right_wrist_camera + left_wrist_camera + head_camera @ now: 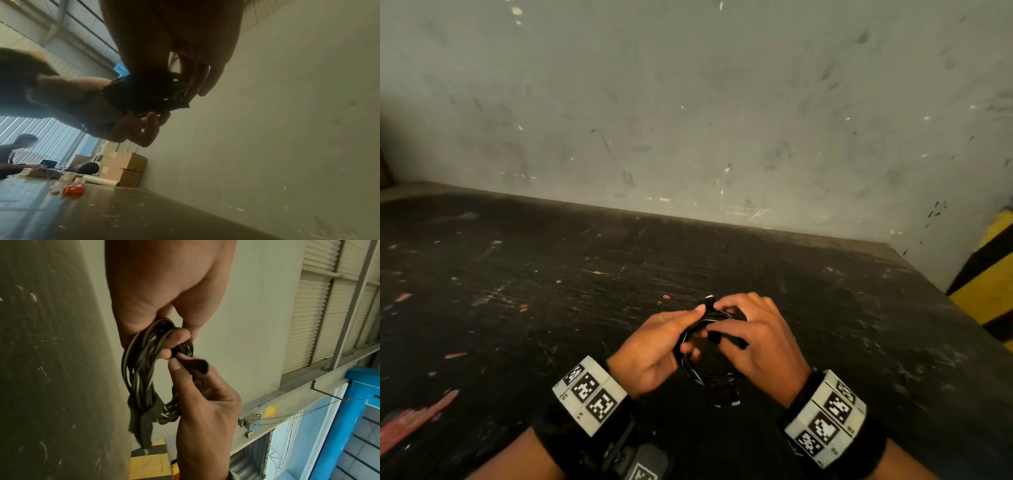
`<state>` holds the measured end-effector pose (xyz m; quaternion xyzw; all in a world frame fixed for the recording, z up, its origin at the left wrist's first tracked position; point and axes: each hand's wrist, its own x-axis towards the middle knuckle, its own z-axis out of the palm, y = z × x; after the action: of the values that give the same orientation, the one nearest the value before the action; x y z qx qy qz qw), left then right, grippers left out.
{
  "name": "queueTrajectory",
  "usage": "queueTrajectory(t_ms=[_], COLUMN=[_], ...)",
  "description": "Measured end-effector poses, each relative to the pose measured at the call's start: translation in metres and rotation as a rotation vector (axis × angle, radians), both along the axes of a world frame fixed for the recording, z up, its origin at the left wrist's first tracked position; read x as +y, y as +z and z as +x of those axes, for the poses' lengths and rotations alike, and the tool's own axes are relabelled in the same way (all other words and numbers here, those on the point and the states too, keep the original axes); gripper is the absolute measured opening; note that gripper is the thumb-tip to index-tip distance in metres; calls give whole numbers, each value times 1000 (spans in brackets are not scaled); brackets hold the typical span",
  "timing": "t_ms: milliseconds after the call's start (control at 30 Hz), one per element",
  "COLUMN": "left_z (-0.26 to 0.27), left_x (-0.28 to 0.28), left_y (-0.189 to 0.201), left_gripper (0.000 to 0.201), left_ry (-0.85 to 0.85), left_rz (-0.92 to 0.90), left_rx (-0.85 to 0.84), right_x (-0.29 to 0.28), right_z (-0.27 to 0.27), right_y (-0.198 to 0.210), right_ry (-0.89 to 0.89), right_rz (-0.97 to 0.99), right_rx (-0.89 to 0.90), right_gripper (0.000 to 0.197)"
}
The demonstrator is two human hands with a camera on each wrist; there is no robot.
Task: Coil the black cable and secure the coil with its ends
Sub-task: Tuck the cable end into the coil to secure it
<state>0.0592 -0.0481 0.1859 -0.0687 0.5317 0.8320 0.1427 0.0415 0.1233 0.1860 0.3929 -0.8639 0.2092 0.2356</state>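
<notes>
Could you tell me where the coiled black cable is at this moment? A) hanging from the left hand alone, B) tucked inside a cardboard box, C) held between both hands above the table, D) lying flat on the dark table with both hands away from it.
C: the left hand and the right hand both grip the black cable coil above the table.

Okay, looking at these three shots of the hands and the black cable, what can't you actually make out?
- Far side of the black cable coil: head view, covered by the right hand and left hand.
- How the cable ends are tucked: right wrist view, the coil is a dark backlit mass under the palm.
- What the dark flap pinched by the right hand is: left wrist view, too blurred.
- Whether the coil touches the table: cannot tell.
</notes>
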Motion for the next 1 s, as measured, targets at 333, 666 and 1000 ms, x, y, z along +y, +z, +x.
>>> queueTrajectory(t_ms=[333, 666, 1000], left_z=[-4, -3, 5], left_x=[-1, 9, 10], left_y=[-5, -11, -10], left_gripper=[15, 6, 18], left_ry=[42, 195, 171], left_rz=[-25, -232, -349], left_rx=[41, 206, 478], right_x=[11, 8, 0], right_z=[-1, -4, -1], right_y=[-3, -2, 2], right_ry=[51, 181, 98], right_rz=[-15, -189, -783], right_rx=[58, -98, -640], right_gripper=[21, 15, 9])
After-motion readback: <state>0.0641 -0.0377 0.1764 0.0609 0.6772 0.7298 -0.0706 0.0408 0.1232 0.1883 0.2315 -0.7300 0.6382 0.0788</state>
